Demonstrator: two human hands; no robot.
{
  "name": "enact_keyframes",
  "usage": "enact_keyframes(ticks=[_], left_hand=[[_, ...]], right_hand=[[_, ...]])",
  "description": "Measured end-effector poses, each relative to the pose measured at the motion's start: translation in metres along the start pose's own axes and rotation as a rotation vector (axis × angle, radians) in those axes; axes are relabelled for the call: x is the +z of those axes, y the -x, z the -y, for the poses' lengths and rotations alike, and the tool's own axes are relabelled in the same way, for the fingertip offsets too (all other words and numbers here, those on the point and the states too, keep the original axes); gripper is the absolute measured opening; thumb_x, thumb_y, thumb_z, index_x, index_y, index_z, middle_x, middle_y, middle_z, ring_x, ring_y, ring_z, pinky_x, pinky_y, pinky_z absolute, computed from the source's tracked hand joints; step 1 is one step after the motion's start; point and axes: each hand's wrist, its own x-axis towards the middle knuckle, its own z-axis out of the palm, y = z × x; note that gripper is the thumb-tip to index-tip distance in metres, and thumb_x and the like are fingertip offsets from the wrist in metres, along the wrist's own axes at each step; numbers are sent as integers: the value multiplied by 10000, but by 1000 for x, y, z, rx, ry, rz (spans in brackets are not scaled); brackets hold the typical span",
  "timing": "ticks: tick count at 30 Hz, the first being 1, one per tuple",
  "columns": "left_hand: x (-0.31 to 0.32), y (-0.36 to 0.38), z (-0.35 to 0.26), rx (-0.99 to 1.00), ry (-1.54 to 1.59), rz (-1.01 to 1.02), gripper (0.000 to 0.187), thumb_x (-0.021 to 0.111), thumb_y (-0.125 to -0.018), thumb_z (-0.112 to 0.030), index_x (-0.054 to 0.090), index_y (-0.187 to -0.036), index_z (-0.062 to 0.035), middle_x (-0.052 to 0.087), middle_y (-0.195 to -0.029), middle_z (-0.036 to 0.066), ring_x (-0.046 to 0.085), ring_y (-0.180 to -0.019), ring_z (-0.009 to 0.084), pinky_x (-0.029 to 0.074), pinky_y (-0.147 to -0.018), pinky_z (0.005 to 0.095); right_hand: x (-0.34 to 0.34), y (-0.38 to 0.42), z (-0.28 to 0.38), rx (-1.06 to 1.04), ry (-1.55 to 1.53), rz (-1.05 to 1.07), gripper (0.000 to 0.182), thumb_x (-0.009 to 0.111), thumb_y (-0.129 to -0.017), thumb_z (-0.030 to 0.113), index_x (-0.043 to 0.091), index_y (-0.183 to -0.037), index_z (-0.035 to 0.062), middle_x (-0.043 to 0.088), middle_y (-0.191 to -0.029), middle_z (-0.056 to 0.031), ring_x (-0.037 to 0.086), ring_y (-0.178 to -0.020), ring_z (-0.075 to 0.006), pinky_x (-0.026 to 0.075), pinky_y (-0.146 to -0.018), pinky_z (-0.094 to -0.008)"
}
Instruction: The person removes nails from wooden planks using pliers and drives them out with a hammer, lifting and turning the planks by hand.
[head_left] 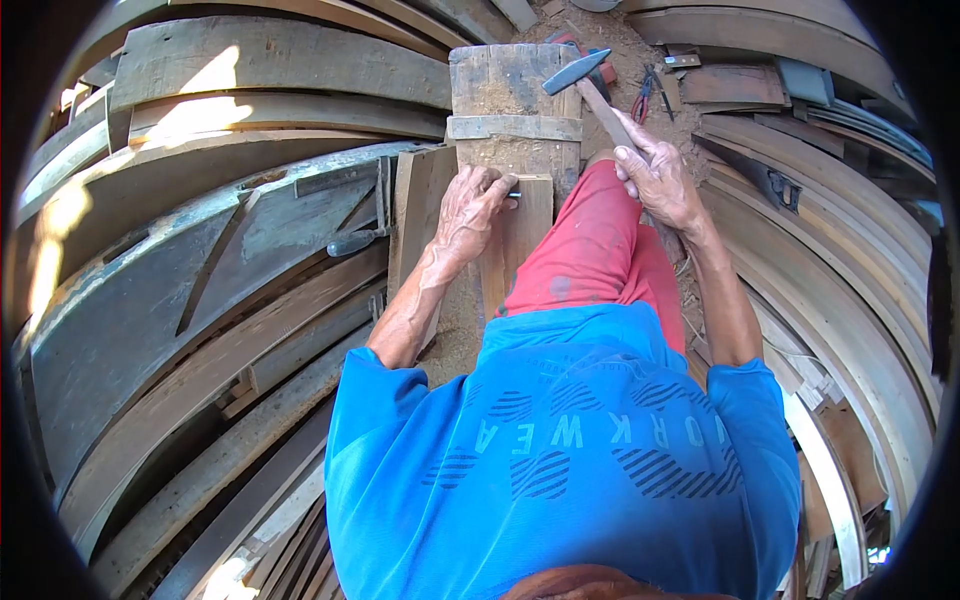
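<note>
My right hand (662, 183) is wrapped round the wooden handle of a hammer (577, 72). The hammer is raised to the right of the bench, its grey metal head over the bench's far right corner. With bent fingers, my left hand (476, 208) grips a small shiny metal piece (515, 195), most of it hidden in the fingers. That piece lies over a wooden board (534, 215) running lengthwise near my left leg. Beyond the board, a worn bench plank (490, 75) carries a nailed crosspiece (515, 128) and a scatter of sawdust.
Long timber planks (290, 62) are stacked on the left, and more planks (800, 250) on the right. A grey-handled tool (355, 242) sticks out near my left forearm. Red-handled pliers (642, 102) lie on the sawdust-covered floor. Farther right rests a dark saw handle (784, 190).
</note>
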Motion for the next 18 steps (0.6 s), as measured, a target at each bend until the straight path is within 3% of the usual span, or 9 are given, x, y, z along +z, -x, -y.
enact_keyframes(ticks=[5,11,17,18], left_hand=[[3,-3,0,24,28,-55,242,712,-802,-53,700,-1043,-68,641,-924,97,581,-880,310,467,-786,431],[-2,37,-25,114,119,-15,178,761,-741,-1,635,-848,-68,559,-787,112,547,-746,319,452,-657,422],[-15,86,-2,-499,124,-316,91,721,-880,1,642,-839,-15,673,-797,138,669,-698,291,547,-653,393],[-22,80,9,-647,-51,-269,136,771,-874,-78,672,-941,-13,689,-864,163,685,-795,305,561,-728,397]], right_hand=[[-2,13,-10,12,-43,-41,579,565,-1048,228,408,-1587,85,541,-793,28,468,-647,-40,432,-571,-224],[-6,28,-14,60,-74,-65,596,591,-1048,263,408,-1582,70,553,-801,27,478,-644,-37,433,-567,-210],[12,30,-25,54,-149,-86,612,602,-1044,293,412,-1578,63,553,-794,26,480,-646,-34,433,-564,-211],[16,30,-24,51,-153,-81,614,600,-1043,299,412,-1577,61,551,-792,26,481,-648,-35,434,-563,-215]])
